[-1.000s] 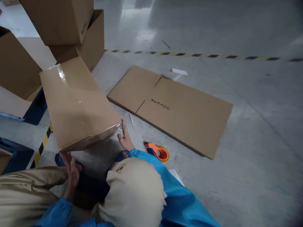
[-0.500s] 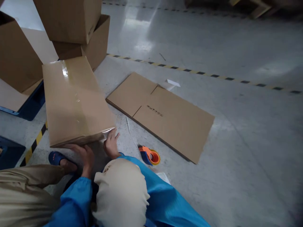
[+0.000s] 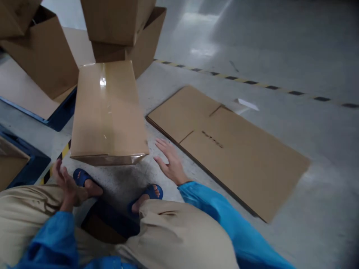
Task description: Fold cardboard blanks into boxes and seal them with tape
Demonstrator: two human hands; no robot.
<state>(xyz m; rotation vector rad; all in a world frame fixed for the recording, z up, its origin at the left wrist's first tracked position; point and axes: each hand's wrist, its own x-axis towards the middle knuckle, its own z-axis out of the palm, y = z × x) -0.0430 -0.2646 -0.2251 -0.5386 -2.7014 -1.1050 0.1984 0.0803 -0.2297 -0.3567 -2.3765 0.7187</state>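
A taped cardboard box (image 3: 108,112) stands in front of me, with clear tape running down the middle of its top face and folded over its near edges. My left hand (image 3: 67,183) is raised near the box's near left corner, apart from it, fingers spread. Off the near right corner, my right hand (image 3: 171,162) hangs with fingers stretched out and nothing in it. A stack of flattened cartons (image 3: 235,149) lies on the floor to the right, dark printing on its top sheet.
Open cardboard boxes (image 3: 117,22) stand behind the taped box. Blue pallets (image 3: 63,112) lie at the left. Yellow-black floor tape (image 3: 252,82) crosses the back, and a white scrap (image 3: 247,104) lies beyond the flat cartons. My slippered feet (image 3: 153,192) are close to the box.
Both hands have come off the near edge of the taped box and moved apart, left to the left, right to the right. The view has shifted; the orange tape dispenser is out of sight.
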